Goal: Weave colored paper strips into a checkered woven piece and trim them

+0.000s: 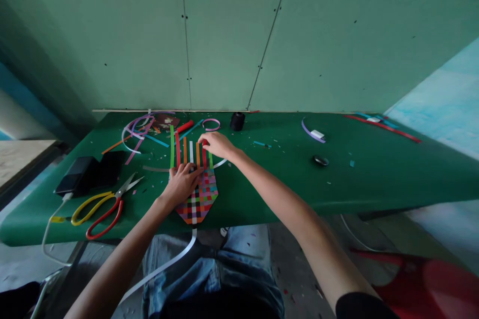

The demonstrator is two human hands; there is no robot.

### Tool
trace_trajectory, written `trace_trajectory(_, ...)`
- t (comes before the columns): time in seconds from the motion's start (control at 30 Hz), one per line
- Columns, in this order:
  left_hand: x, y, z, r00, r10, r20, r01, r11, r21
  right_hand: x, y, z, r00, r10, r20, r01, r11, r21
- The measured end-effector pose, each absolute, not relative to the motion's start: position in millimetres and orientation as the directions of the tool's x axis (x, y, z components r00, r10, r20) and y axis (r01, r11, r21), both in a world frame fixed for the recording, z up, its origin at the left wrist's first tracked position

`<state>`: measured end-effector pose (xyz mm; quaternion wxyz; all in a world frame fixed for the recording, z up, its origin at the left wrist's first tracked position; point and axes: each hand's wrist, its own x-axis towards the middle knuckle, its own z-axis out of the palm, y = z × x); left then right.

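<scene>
A woven piece of multicoloured flat strips [206, 194] lies on the green table in front of me, its lower end cut to angled corners. Loose strips stick out from its far edge: a green strip [172, 144], a white strip [191, 152], orange ones and red ones. My left hand [181, 183] rests on the weave's upper left part with its fingers stretched out, holding it down. At the far end of the strips, my right hand [217, 143] pinches the right-hand red strip [204, 158]. A long white strip [179, 255] hangs from the near end past my lap.
Scissors [117, 198] with yellow and red handles lie left of the weave, near a black device [78, 175] with a white cable. Behind are tangled strips [136, 129], a red-handled tool [185, 126] and a black spool [237, 121]. A small dark oval object [320, 160] lies right.
</scene>
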<state>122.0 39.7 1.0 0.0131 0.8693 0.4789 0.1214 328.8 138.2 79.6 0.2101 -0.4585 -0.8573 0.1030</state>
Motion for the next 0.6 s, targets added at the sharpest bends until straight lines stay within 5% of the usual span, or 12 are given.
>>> trace_trajectory(0.17,122,40,-3,0.483,0.849,0.214,0.840,-0.518,0.159,334,96,90,-0.587,0.685,0.432,0.663,0.713,-0.229)
trace_trajectory(0.6,124,38,-7,0.467,0.848,0.250,0.842,-0.513,0.165,359,1,23,-0.688,0.504,0.523,0.577,0.816,-0.027)
